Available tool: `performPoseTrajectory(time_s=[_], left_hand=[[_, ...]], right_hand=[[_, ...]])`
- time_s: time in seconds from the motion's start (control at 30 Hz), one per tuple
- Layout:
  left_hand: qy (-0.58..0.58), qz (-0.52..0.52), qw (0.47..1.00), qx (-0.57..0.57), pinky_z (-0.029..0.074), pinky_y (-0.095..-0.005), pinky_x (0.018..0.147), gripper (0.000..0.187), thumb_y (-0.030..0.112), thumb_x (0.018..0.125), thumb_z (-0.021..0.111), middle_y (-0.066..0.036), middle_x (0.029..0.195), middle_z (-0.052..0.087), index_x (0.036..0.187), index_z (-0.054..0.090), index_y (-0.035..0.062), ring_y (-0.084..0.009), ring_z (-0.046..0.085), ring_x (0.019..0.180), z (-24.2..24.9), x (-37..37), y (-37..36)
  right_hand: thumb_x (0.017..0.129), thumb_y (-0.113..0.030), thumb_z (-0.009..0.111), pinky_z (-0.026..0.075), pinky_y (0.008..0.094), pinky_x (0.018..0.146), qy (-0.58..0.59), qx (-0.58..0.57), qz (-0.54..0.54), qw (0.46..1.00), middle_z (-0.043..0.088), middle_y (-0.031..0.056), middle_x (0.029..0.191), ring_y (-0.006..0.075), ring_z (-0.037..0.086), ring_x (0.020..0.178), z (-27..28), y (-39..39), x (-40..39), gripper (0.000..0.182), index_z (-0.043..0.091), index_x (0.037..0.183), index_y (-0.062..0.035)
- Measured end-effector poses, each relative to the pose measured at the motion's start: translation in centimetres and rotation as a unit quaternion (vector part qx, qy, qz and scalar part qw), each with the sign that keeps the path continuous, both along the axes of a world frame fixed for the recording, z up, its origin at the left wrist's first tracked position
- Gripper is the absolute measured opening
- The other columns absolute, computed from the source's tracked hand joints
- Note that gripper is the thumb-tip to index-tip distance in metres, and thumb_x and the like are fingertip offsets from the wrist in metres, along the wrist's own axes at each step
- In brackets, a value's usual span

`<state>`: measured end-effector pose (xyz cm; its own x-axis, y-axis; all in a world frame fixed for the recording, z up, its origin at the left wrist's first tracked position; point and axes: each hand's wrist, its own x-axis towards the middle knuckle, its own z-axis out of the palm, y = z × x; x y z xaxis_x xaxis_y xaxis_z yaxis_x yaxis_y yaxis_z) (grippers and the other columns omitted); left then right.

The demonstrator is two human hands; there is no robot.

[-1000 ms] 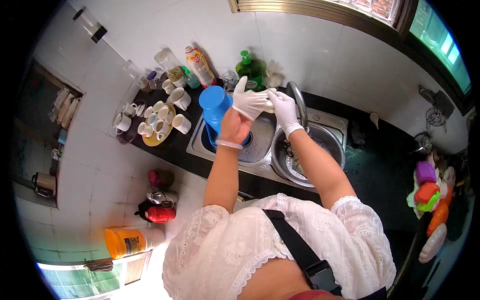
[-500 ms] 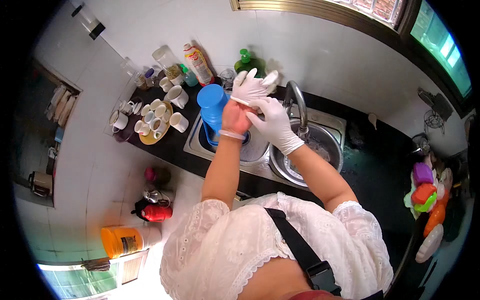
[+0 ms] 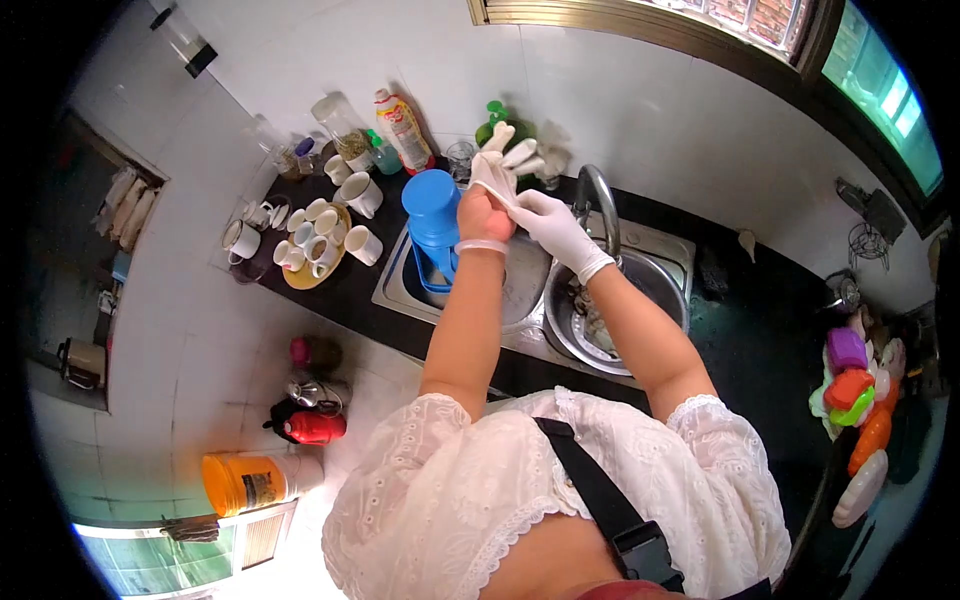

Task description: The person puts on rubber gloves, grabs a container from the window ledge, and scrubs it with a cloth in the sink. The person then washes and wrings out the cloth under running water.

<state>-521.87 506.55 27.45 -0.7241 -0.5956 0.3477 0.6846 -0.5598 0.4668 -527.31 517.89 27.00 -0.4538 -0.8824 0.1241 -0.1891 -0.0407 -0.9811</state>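
Observation:
A white glove (image 3: 496,166) is partway over my left hand (image 3: 487,208), covering the fingers and leaving the palm's lower part and the wrist bare. Its finger parts spread apart and point toward the wall. My right hand (image 3: 558,232), fully gloved in white, pinches the cuff beside the left palm and stretches it sideways. Both hands are above the sink (image 3: 520,333), near its divider. Just left of my left hand stands a blue plastic container (image 3: 432,212) in the left bowl. Under my right forearm, a round metal basin (image 3: 563,335) sits beneath the curved faucet (image 3: 599,195).
White cups (image 3: 362,244) cluster on a yellow tray (image 3: 300,281) at the left. Bottles, including a red-and-white one (image 3: 402,130), line the wall. A green pump bottle (image 3: 492,125) stands behind my hands. Colourful plastic items (image 3: 848,388) lie far right. An orange-lidded bucket (image 3: 225,485) is lower left.
Both hands have moved slightly right and toward me. The glove's cuff is now pulled out sideways by my right fingers, and the left hand has turned a little.

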Motion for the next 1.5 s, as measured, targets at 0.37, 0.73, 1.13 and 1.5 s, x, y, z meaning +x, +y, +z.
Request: performPoseTrajectory(time_s=[0.37, 0.73, 1.13, 1.5], left_hand=[[0.043, -0.091, 0.995, -0.011, 0.027, -0.0502, 0.111, 0.036, 0.014, 0.093, 0.045, -0.020, 0.136, 0.043, 0.118, 0.046, -0.0124, -0.0408, 0.038, 0.126, 5.0, -1.3, 1.2], [-0.332, 0.218, 0.883, -0.249, 0.040, -0.0322, 0.097, 0.040, 0.030, 0.098, 0.042, -0.014, 0.116, 0.059, 0.119, 0.054, -0.0020, -0.0199, 0.052, 0.115, -2.9, -6.6, -2.1], [-0.242, 0.205, 0.928, -0.197, 0.022, -0.0430, 0.110, 0.066, 0.043, 0.089, 0.047, -0.013, 0.143, 0.037, 0.141, 0.032, 0.0040, -0.0253, 0.031, 0.135, 3.0, -9.4, 0.3], [-0.481, 0.325, 0.149, -0.801, 0.014, -0.0527, 0.111, 0.054, 0.041, 0.084, 0.051, -0.009, 0.130, 0.051, 0.125, 0.052, 0.0052, -0.0271, 0.034, 0.133, 5.4, -10.1, 3.7]], right_hand=[[0.084, -0.020, 0.061, 0.043, 0.0255, 0.062, -0.050, -0.097, -0.029, 0.994, 0.054, -0.0008, 0.072, 0.0074, 0.049, 0.068, 1.3, 0.3, 1.0, 0.020, 0.058, 0.084, -0.0003], [0.083, -0.009, 0.062, 0.043, 0.0222, 0.064, -0.042, -0.097, 0.001, 0.994, 0.055, -0.0005, 0.077, 0.0069, 0.052, 0.070, 0.7, 2.8, -0.9, 0.009, 0.059, 0.080, -0.0007], [0.080, -0.016, 0.062, 0.044, 0.0274, 0.069, 0.123, -0.079, -0.015, 0.989, 0.057, 0.0048, 0.077, 0.0113, 0.052, 0.075, 3.5, 3.8, -3.5, 0.018, 0.061, 0.084, 0.0011], [0.080, -0.016, 0.063, 0.049, 0.0369, 0.069, 0.243, -0.116, -0.268, 0.925, 0.061, 0.0123, 0.079, 0.0282, 0.061, 0.073, 4.4, 5.0, -5.6, 0.013, 0.062, 0.086, -0.0045]])
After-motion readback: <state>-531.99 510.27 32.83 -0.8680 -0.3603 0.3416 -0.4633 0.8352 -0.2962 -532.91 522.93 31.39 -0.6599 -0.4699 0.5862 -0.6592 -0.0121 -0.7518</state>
